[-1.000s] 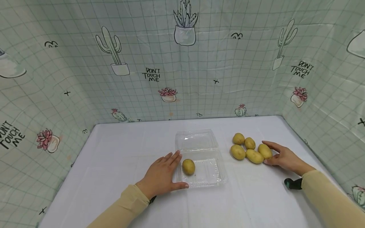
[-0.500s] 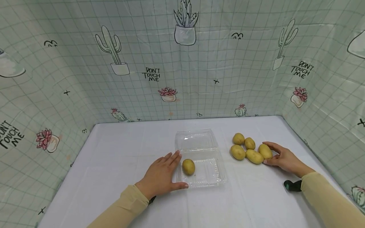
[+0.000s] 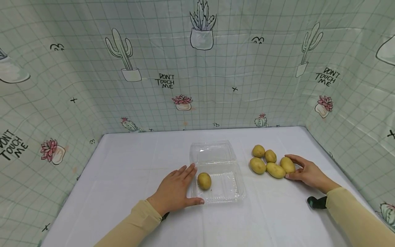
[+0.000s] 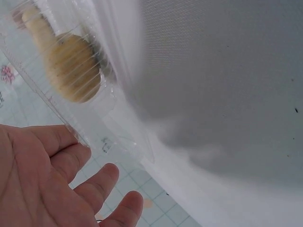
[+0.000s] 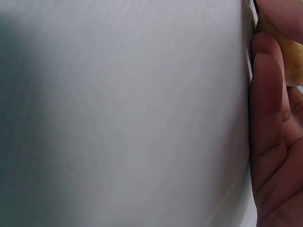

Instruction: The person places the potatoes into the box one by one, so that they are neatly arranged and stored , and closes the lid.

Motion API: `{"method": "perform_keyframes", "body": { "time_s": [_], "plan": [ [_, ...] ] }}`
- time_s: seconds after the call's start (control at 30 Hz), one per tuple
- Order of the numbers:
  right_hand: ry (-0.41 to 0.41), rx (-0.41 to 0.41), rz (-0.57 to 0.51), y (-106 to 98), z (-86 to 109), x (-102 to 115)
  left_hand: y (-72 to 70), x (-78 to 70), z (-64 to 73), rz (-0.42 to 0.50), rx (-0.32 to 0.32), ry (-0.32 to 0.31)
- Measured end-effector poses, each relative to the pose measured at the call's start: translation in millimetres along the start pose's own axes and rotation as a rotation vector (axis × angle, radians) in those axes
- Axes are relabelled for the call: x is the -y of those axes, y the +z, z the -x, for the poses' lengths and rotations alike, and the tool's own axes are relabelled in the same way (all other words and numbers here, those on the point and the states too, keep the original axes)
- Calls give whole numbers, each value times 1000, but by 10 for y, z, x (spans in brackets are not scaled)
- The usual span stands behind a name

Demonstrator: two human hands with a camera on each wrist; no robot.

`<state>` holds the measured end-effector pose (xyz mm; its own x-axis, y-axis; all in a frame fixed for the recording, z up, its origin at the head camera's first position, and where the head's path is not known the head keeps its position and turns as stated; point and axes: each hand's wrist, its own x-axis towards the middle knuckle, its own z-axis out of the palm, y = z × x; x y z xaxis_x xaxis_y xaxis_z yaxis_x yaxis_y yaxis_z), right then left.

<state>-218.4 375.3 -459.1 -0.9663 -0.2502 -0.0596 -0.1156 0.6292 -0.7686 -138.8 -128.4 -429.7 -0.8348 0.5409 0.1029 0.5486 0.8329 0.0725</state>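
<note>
A clear plastic clamshell box [image 3: 222, 185] lies with its lid folded back at the table's middle. One potato [image 3: 204, 181] sits in its left part; the left wrist view shows this potato [image 4: 73, 68] through the ribbed plastic wall. My left hand [image 3: 174, 190] rests along the box's left side, fingers extended, thumb at the near corner. Over on the right, my right hand [image 3: 310, 173] holds the rightmost potato [image 3: 287, 165] between thumb and fingers, still on the table. In the right wrist view only part of that potato [image 5: 291, 54] shows between the fingers.
Several more potatoes [image 3: 275, 170] are grouped just left of my right hand. A white cloth covers the table [image 3: 129, 164]. Patterned fabric [image 3: 216, 79] hangs behind and on both sides. A dark strapped device [image 3: 316, 202] sits under the right wrist.
The view has tilted very slightly. Both hands, the box and the potatoes keep practically the same places; the right hand stays around its potato.
</note>
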Motion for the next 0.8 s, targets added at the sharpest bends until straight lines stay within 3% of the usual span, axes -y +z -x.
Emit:
{"method": "perform_keyframes", "body": {
  "time_s": [0.43,0.8],
  "plan": [
    [0,-32,41,-46,77,51,11,-7,-5,-1,1,5],
    [-18,-70,119,-205,134,162,-6,-9,-8,0,10,0]
  ]
}}
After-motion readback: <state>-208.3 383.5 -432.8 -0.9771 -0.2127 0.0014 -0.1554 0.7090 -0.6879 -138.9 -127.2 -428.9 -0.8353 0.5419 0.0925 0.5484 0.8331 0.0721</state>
